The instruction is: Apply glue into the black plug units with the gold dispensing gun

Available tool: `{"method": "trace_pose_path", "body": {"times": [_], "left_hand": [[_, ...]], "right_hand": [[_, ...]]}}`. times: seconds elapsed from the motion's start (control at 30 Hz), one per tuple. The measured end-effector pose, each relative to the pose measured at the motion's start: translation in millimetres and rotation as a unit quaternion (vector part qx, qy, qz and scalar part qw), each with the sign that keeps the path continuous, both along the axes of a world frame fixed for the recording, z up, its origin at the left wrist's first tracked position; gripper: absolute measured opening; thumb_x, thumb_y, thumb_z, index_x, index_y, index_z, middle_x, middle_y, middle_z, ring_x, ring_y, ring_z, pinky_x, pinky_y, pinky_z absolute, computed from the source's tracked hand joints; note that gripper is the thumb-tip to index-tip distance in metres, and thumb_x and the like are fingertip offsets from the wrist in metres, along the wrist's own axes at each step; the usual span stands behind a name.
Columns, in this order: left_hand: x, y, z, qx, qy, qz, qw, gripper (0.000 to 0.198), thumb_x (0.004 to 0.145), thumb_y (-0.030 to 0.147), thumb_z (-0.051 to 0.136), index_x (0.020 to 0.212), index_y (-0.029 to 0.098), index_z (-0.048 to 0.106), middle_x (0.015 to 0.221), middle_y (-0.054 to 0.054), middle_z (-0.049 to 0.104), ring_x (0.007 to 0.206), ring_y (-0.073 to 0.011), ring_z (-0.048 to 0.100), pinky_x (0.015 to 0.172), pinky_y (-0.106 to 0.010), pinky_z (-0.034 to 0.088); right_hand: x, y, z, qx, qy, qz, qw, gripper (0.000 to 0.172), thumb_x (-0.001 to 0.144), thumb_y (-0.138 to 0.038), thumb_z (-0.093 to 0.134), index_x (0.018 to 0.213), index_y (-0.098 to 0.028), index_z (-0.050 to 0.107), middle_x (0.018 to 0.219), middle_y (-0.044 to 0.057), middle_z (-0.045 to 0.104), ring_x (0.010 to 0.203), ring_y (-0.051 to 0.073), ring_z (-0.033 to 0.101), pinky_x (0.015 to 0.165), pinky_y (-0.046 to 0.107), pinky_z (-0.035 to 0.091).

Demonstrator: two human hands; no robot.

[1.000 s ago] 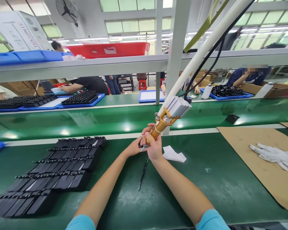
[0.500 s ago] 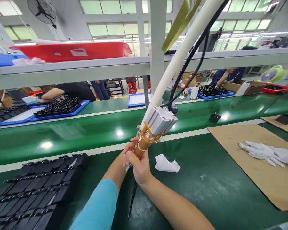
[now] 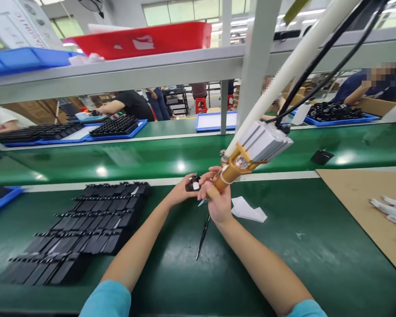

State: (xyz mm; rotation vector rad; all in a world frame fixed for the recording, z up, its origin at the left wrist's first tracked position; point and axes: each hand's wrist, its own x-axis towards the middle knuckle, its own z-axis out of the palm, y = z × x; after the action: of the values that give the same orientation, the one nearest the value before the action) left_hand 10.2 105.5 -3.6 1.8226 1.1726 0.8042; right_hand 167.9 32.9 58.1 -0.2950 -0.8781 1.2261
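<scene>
Worktop (image 3: 300, 268): green and broad, bordered by a pale strip (image 3: 284, 175) along the far edge.
Belt (image 3: 145, 160): green and glossy, just beyond the far edge of the worktop.
Shelf (image 3: 171, 68): pale, raised above the belt, carrying a red tray (image 3: 174, 39).
Cardboard sheet (image 3: 356, 207): brown, flat on the worktop toward the right edge.
Black boxes (image 3: 95, 224): packed close in slanting rows toward the left edge of the worktop.
Gold tool (image 3: 229, 174): tilted at the foot of a white pole (image 3: 267, 99), near the worktop's far edge, with a silver block (image 3: 264, 141) alongside.
Right hand (image 3: 219, 202): grip clamped around the gold tool.
Left hand (image 3: 180, 191): grip closed on the small black part (image 3: 193, 183).
White glove (image 3: 389, 209): on the cardboard sheet, partly out of view.
White paper (image 3: 246, 209): creased, on the worktop just beside the right hand.
Thin black tool (image 3: 203, 237): lying mid-worktop, one end aimed at the near edge.
Small black part: held above the worktop near the far edge, just beside the right hand; cannot tell whether touching it.
</scene>
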Motion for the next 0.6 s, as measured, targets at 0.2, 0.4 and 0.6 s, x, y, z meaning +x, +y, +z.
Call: {"method": "trace_pose_path", "body": {"times": [0.2,0.4,0.6], "left_hand": [[-33,-79,-22.3,-0.141,0.009,-0.037,0.989,0.084,0.062,0.027,0.080,0.137,0.022,0.043,0.129,-0.009,0.058,0.113,-0.0267,0.058,0.098,-0.042,0.044],[-21,-93,-26.1,-0.069,0.048,-0.014,0.996,0.083,0.062,0.041,0.082,0.135,0.024,0.045,0.132,-0.008,0.058,0.118,-0.0280,0.056,0.105,-0.044,0.041],[-17,-97,-26.2,-0.033,0.012,0.025,0.999,0.067,0.069,0.027,0.076,0.130,0.023,0.049,0.133,-0.009,0.057,0.111,-0.0238,0.061,0.100,-0.040,0.046]], "right_hand": [[4,2,4.4,0.012,-0.015,-0.022,1.000,0.028,0.081,-0.027,0.063,0.105,-0.026,0.050,0.079,-0.006,0.059,0.046,0.003,0.047,0.046,0.020,0.047],[3,1,5.9,0.024,-0.026,-0.034,0.999,0.026,0.081,-0.026,0.062,0.104,-0.026,0.050,0.078,-0.007,0.059,0.044,0.004,0.047,0.045,0.021,0.046],[4,0,5.7,0.023,-0.028,-0.032,0.999,0.026,0.081,-0.026,0.062,0.104,-0.027,0.050,0.079,-0.007,0.058,0.045,0.003,0.047,0.045,0.021,0.046]]}}
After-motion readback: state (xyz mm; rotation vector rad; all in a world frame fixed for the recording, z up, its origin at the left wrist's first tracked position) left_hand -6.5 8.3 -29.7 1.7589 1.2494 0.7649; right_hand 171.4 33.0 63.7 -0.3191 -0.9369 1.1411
